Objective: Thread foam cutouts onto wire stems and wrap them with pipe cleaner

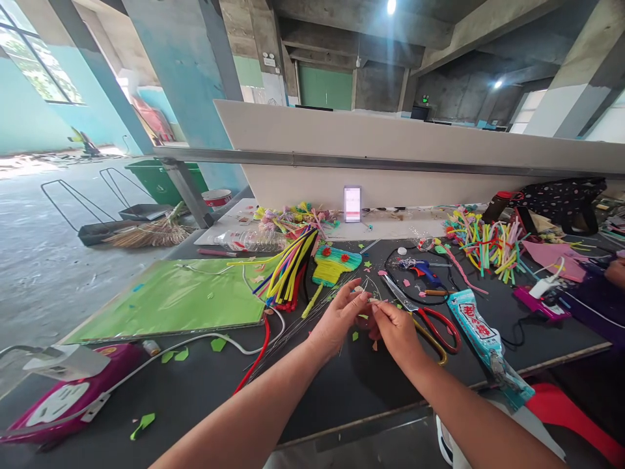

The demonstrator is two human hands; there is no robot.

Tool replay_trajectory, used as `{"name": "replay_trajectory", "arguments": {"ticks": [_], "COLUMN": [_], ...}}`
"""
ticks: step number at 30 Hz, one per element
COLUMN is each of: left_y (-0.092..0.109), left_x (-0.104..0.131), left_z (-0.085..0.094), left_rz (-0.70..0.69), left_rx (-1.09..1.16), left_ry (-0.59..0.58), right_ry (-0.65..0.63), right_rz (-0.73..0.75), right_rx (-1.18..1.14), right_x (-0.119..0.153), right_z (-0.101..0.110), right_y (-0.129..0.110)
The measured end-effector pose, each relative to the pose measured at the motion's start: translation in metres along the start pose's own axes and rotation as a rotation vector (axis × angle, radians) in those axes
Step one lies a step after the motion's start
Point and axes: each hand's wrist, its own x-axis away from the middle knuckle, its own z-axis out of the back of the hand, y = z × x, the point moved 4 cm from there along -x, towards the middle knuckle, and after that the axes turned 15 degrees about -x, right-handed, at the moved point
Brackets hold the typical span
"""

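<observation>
While the left hand (336, 320) and right hand (399, 332) pinch a piece (374, 301) above the desk (336, 404), too small to show its axis, wires (295, 339) nearby slant away rightward.

At four o'clock in the view, a blue wrapper (476, 322) bears red Chinese characters: 老 first, the others unclear. Toward two, the phone screen (352, 204) is illegibly small.

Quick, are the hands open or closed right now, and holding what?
Left hand: fingers partly curled; can't tell whether it grips anything.
Right hand: closed in a pinch; anything between the fingertips is too small to tell.
</observation>
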Motion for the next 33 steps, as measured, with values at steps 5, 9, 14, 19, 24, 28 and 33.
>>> {"name": "replay_trajectory", "arguments": {"ticks": [5,9,14,19,24,28,33], "left_y": [0.0,-0.006,-0.005,0.008,0.015,0.015,0.013], "left_x": [0.0,-0.002,-0.005,-0.003,0.0,0.001,0.005], "left_z": [0.006,0.004,0.014,0.014,0.018,0.015,0.002], "left_rz": [-0.005,-0.008,-0.056,-0.134,-0.141,-0.137,-0.129], "left_rx": [-0.352,-0.325,-0.245,-0.065,-0.051,-0.131,-0.214], "left_ry": [0.156,0.073,0.18,0.099,0.114,0.111,0.007], "right_ry": [0.045,0.004,-0.08,-0.213,-0.416,-0.313,-0.118], "right_rz": [-0.063,-0.114,-0.178,-0.221,-0.408,-0.361,-0.14], "right_rx": [-0.159,-0.444,-0.651,-0.684,-0.664,-0.653,-0.417], "right_x": [-0.003,-0.003,0.003,0.011,0.02,0.012,-0.002], "right_z": [0.003,-0.002,-0.01,-0.018,-0.023,-0.011,0.009], "right_y": [-0.002,-0.005,-0.007,-0.009,-0.01,-0.02,-0.038]}}
